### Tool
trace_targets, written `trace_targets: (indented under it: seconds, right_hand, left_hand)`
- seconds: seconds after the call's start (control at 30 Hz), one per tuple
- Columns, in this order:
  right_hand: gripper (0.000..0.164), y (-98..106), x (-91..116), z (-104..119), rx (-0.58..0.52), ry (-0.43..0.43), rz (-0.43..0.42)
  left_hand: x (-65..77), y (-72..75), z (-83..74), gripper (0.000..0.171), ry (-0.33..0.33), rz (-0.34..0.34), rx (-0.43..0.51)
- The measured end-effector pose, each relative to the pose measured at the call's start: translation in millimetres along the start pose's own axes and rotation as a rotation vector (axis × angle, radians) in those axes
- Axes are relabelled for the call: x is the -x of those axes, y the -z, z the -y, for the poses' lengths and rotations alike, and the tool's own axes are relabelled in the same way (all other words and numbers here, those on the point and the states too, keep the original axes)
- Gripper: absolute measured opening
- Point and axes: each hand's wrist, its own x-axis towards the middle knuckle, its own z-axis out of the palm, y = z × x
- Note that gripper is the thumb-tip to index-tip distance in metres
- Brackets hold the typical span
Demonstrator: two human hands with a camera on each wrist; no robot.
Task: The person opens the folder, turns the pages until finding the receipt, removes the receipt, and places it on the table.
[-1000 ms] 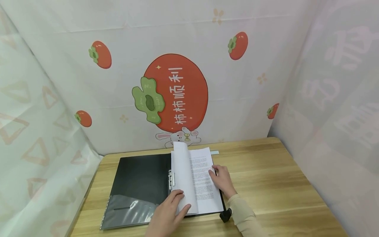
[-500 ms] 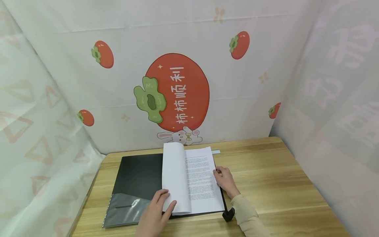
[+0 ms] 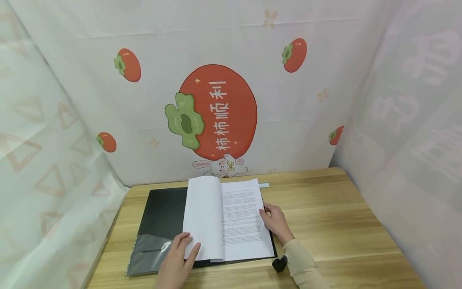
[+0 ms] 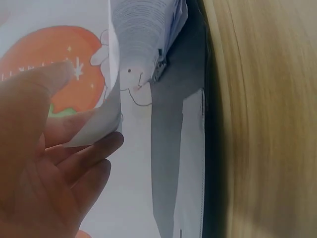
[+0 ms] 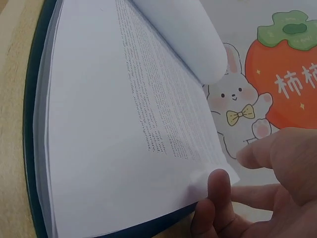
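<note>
A black binder (image 3: 164, 210) lies spread on the table, holding a stack of printed white sheets (image 3: 242, 224). A turned page (image 3: 202, 218) arches over to the left, its blank back showing. My left hand (image 3: 177, 257) holds that page near its lower left edge; in the left wrist view its curled corner passes between thumb and fingers. My right hand (image 3: 276, 222) rests at the stack's right edge. In the right wrist view, bent fingers (image 5: 218, 191) touch the paper's edge. The page covers the metal clip (image 4: 158, 69) in the head view; the left wrist view shows it.
A clear plastic pocket (image 3: 148, 255) sits on the binder's left cover. A pale blue tab (image 3: 264, 185) sticks out at the stack's upper right. Beside the right sleeve is a small black piece (image 3: 279, 264). A printed curtain (image 3: 299, 136) stands behind the wooden table (image 3: 325, 224).
My left hand has moved left with the page, which now spreads wider over the binder's left cover and hides the clip. My right hand has stayed nearly in place at the right edge.
</note>
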Motion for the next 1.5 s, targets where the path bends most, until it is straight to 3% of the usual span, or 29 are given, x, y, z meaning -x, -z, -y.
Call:
trace_targets:
  seconds: [0.33,0.83,1.13,1.5]
  right_hand:
    - [0.046,1,-1,-2,0.026,0.01,-0.006]
    - [0.046,2,-1,0,-0.018,0.014,-0.03]
    - [0.046,3,2,0,-0.126,-0.017,-0.014]
    - [0.04,5,1,-4,-0.117,-0.019,-0.038]
  left_hand:
    - [0.6,0.6,17.9,0.044,0.054,0.027,-0.013]
    - [-1.1,-1.8,38.3,0.054,0.187,0.154,-0.032]
    - [0.5,-5.2,44.6,0.055,0.205,0.188,-0.006]
    - [3.0,-7.3,47.8,0.061,0.226,0.205,0.006]
